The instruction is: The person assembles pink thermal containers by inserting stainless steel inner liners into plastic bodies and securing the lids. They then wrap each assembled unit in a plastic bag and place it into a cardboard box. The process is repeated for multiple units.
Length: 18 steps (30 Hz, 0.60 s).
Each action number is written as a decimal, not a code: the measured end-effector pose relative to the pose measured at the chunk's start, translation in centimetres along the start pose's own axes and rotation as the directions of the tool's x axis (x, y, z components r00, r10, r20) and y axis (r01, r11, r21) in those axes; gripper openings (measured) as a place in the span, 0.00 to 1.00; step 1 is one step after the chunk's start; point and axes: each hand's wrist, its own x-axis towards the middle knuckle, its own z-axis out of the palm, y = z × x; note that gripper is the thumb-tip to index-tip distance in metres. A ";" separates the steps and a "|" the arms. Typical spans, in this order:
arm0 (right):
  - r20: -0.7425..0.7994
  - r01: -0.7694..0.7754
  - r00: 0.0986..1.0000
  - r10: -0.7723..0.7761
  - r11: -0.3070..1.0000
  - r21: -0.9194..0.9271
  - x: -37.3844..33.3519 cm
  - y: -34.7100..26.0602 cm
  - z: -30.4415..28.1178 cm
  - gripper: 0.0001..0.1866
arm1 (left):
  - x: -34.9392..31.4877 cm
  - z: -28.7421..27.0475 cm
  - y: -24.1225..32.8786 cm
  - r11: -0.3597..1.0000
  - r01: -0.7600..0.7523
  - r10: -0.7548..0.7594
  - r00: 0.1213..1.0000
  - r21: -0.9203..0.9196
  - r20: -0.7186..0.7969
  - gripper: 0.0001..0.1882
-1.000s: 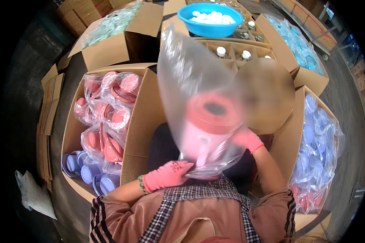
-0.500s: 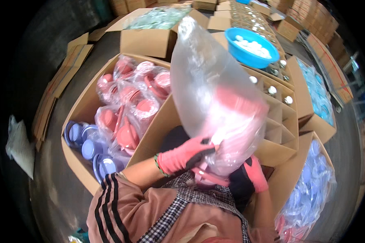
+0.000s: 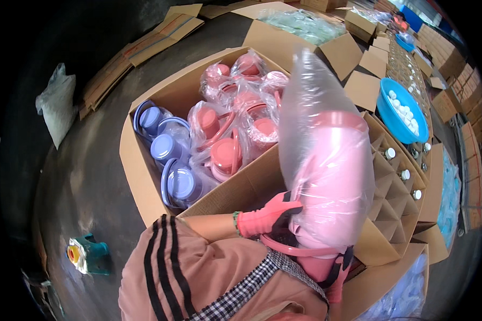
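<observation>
In front of my chest stands a large pink plastic jug (image 3: 332, 182) with a darker pink top and a looped handle, mostly covered by a clear plastic bag (image 3: 310, 91). The bag's loose end rises beyond the top. My left hand (image 3: 270, 214), in a pink and black glove, is closed on the bag along the jug's left side. Low on the right, my right hand (image 3: 337, 275) wears the same kind of glove and grips the jug near its handle end; part of that hand is hidden. An open carton (image 3: 235, 190) holds bagged red jugs (image 3: 225, 152) and purple ones (image 3: 182, 182).
Right of the jug, a divided carton (image 3: 391, 214) holds several white-capped bottles. A blue basin (image 3: 407, 136) of white caps stands beyond it. More purple goods (image 3: 399, 294) fill a carton at the lower right. A teal tape dispenser (image 3: 93, 254) and a white sack (image 3: 59, 109) lie on the floor.
My view has turned left, so the cartons appear farther right. The bagged jug is more upright, and the bag covers it more smoothly. Both hands still hold on.
</observation>
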 end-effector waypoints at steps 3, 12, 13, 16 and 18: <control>0.030 -0.255 0.966 0.255 0.937 0.239 -0.8 7.0 -4.4 0.32 | 0.5 0.9 1.1 0.767 -0.587 0.561 0.810 0.258 0.174 0.06; 0.501 -0.084 0.846 -0.182 0.883 0.462 9.8 -10.3 10.4 0.40 | -0.7 -4.2 10.8 0.723 -0.411 0.478 0.878 -0.556 -0.027 0.15; 0.561 0.013 0.758 -0.334 0.867 0.499 11.7 -13.4 13.5 0.39 | -1.7 -5.5 11.6 0.738 -0.635 0.640 0.766 -0.230 -0.058 0.18; 0.678 0.107 0.640 -0.361 0.916 0.387 14.5 -19.4 22.2 0.37 | -3.6 -10.1 14.4 0.585 -0.802 0.800 0.547 0.119 -0.245 0.24; 0.693 0.240 0.606 -0.389 0.921 0.308 16.5 -21.4 27.0 0.36 | -3.1 -12.9 16.1 0.476 -0.760 0.879 0.417 0.442 -0.231 0.21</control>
